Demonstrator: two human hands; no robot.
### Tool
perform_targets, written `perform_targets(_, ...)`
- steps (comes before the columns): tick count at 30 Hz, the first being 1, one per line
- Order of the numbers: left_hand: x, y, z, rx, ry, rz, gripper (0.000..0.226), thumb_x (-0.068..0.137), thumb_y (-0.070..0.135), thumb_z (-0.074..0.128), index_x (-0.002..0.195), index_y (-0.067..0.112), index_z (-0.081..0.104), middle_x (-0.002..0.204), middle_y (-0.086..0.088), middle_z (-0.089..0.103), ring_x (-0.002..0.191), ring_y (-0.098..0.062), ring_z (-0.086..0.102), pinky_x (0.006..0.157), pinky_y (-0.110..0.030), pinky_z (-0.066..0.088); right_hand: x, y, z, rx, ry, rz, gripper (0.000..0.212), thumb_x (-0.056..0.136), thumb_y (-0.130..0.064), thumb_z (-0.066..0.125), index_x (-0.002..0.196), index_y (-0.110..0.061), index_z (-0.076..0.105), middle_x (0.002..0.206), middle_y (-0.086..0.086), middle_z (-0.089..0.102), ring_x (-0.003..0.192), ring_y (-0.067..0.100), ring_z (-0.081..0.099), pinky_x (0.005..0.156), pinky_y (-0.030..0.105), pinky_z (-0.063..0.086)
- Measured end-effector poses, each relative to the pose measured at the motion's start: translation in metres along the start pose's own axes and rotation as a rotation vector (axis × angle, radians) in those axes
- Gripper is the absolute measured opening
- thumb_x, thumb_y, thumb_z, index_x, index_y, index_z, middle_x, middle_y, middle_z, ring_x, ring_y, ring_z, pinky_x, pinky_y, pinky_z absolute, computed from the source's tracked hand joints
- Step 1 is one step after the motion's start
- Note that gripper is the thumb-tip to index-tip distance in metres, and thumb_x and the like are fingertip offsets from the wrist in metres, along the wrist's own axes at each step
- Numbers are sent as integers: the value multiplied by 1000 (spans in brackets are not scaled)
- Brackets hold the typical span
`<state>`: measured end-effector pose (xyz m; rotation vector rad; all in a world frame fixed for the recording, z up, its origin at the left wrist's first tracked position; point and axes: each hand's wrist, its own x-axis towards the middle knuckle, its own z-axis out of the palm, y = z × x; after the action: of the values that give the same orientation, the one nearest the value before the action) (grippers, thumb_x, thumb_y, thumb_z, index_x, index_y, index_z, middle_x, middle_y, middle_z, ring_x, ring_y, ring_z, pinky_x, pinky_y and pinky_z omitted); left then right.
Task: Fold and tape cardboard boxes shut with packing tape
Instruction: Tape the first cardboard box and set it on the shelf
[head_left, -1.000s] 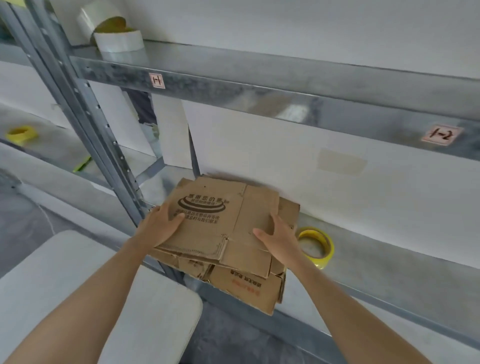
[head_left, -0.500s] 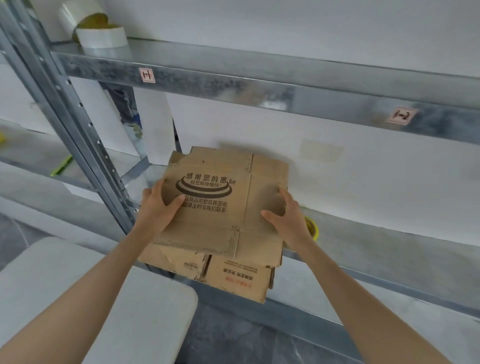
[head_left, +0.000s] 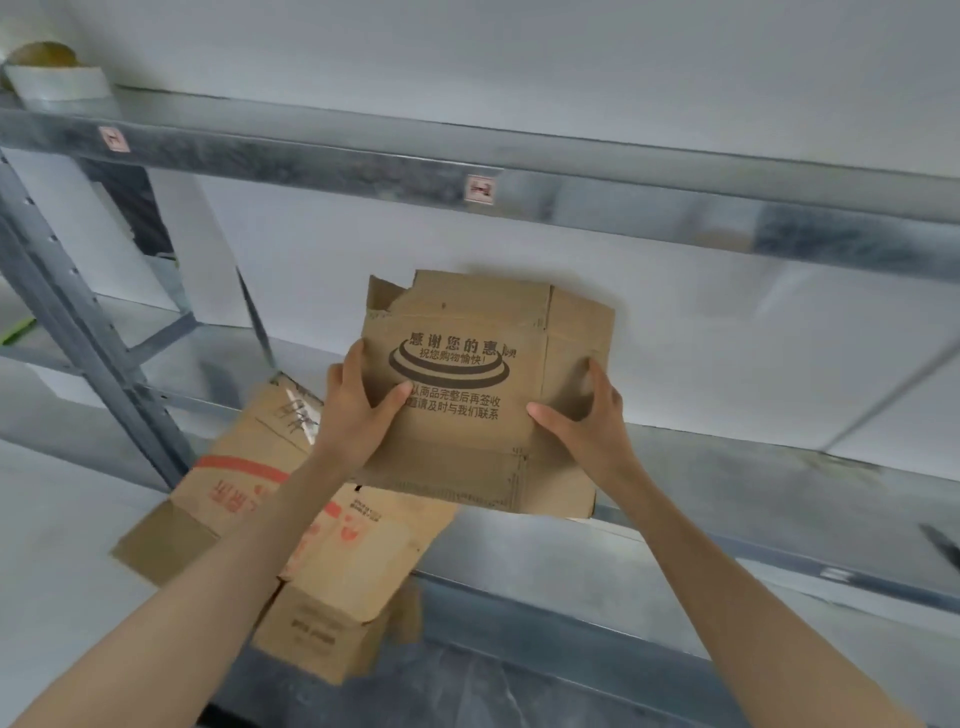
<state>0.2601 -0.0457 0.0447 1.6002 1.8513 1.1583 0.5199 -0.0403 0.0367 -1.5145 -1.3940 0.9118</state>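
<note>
Firmly, flattened box (head_left: 470, 457) held between left grip (head_left: 357, 411), right grip (head_left: 588, 422).

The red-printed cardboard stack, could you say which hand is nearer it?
Left. The left hand is above the stack; the right hand is farther right, on the held box.

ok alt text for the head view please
The left hand and right hand grip a flattened printed cardboard box by its sides, raised above more flattened boxes on a metal shelf. A tape roll sits on the upper shelf.
</note>
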Motion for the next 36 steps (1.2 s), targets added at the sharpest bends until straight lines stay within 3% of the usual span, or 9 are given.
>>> perform_targets(4,-32,36,57,-39,3,22,78,89,36,62,150,19,16,137,-9,33,124,-24,42,93,-26,32,-2,29,-66,-26,-10,14,108,70,-43,81,150,-32,10,149,-3,18,137,19,26,113,42,31)
perform_targets(11,-62,81,128,-37,-50,-4,92,83,38,70,151,15,13,143,-8,32,131,-22,33,104,-31,31,-12,66,-151,-59,10,40,119,65,-38,85,151,-29,3,151,-3,14,140,18,21,114,43,28)
perform_targets(14,-66,87,148,-77,-91,-16,95,75,37,78,148,13,22,144,-5,37,132,-20,36,110,-35,33,-17,78,-174,-64,5,57,126,64,-31,87,151,-28,-4,151,-5,13,138,17,23,113,42,30)
perform_targets(18,-66,92,169,-141,-106,-45,93,65,32,86,138,10,32,131,-3,50,122,-18,48,103,-39,43,-19,87,-192,-87,-1,31,129,62,-25,88,151,-24,-5,144,-9,18,131,15,28,110,40,34)
perform_targets(21,-70,103,183,-172,-133,-10,79,70,19,83,131,8,35,114,6,52,110,-15,52,89,-24,44,-20,87,-196,-27,-25,-22,118,56,-22,81,148,-32,8,137,-10,32,126,12,36,103,41,42)
perform_targets(24,-75,104,195,-239,-213,49,72,73,16,81,128,17,35,114,10,52,112,-17,54,89,-31,49,-19,90,-195,45,-27,-55,107,59,-6,81,141,-39,20,131,-7,50,123,16,49,89,47,54)
perform_targets(29,-71,108,194,-344,-268,133,86,73,27,82,141,32,29,128,13,52,118,-11,52,92,-36,52,-18,86,-198,-18,33,-82,103,70,-7,79,144,-38,15,132,-9,49,123,11,49,84,22,52)
perform_targets(33,-66,110,191,-310,-246,197,84,70,40,78,141,33,33,131,6,50,119,-9,50,97,-40,50,-21,90,-201,-54,45,-86,98,70,-24,78,145,-38,17,137,-8,47,126,14,46,94,43,52)
perform_targets(36,-66,114,191,-261,-222,279,76,76,35,77,140,25,36,135,4,45,122,-3,44,103,-31,43,-21,91,-200,-111,70,-89,89,76,-16,75,145,-33,22,139,-8,46,124,14,45,97,43,50)
